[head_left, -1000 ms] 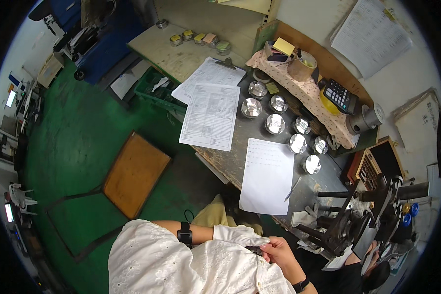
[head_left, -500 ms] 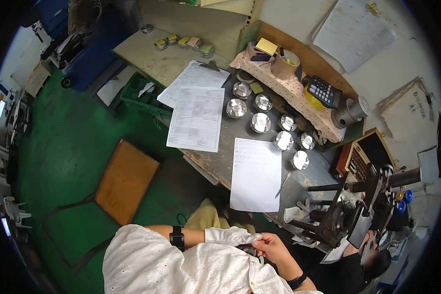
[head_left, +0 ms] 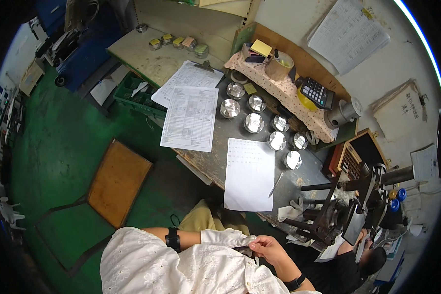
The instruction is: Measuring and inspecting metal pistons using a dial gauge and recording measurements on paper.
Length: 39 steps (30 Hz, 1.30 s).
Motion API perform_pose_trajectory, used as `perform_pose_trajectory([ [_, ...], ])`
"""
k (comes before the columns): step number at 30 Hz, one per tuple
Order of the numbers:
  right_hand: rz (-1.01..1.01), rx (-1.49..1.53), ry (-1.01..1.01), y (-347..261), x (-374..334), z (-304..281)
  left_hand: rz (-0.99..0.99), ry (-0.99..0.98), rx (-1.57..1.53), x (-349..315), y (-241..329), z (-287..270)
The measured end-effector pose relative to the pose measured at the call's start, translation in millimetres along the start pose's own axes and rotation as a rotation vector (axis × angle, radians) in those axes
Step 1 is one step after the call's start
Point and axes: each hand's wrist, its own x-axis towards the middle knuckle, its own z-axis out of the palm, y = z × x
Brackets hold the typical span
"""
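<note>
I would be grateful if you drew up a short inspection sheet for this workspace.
Surface: worn grey worktable, scuffed along its front edge.
Things in hand: white glove on the left hand, pinched near its finger end by the right hand.
Clutter: eight shiny metal parts, a handwritten sheet with a pen beside it, a printed sheet overlapping clipped papers.
Hands: left gloved, finger pose unclear; right bare, thumb and fingers closed on the glove.
Cables: thin dark loop near the left wristband, possibly a cord.
Surroundings: green floor, brown-seated chair, another person at lower right.
</note>
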Motion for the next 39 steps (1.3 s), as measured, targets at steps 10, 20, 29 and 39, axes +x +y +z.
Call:
perform_pose_trajectory([
  [10,0.000,-0.027,-0.047,5.5,4.7,-3.9,-0.382,0.007,-0.232,6.1,17.0,-7.2],
  [20,-0.029,0.004,-0.041,7.2,5.3,-3.7,-0.341,-0.176,-0.168,5.8,25.3,-23.0],
  [29,-0.065,0.007,0.004,5.6,7.4,2.0,-0.537,-0.173,-0.348,17.4,38.4,-37.2],
  [39,-0.585,-0.581,0.361,-10.6,16.1,30.2,-0.676,0.036,-0.698,14.5,50.8,-46.6],
])
